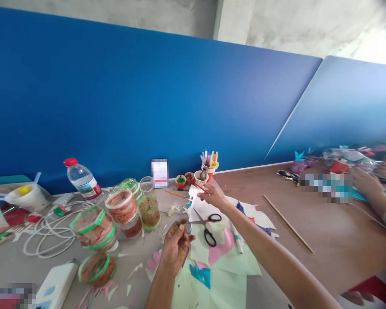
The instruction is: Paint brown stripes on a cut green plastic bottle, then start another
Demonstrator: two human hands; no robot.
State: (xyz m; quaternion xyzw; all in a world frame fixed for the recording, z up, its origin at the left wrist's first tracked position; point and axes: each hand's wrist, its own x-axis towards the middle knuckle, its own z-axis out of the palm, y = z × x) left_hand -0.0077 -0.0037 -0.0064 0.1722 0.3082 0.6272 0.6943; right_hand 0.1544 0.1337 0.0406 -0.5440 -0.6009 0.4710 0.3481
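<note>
My right hand (214, 198) reaches toward the back of the table, its fingers closed on a thin red paintbrush (200, 187). The brush end points at a small bowl of brown paint (189, 177), beside an orange bowl of green paint (180, 182). A patterned paper cup (200, 178) stands just behind the brush. Closer to me, my left hand (175, 245) is curled, with dark stains on its fingers. Whatever it may pinch is hidden. Black-handled scissors (209, 231) lie spread beside it on paper sheets (228, 281).
Brown-and-green painted containers (94, 229), a jar (149, 212), a water bottle (83, 180) and a coiled white cable (48, 231) crowd the left. A phone (160, 174) leans on the blue partition (131, 94). Rightward lie a wooden stick (287, 223) and another person's hand (368, 182).
</note>
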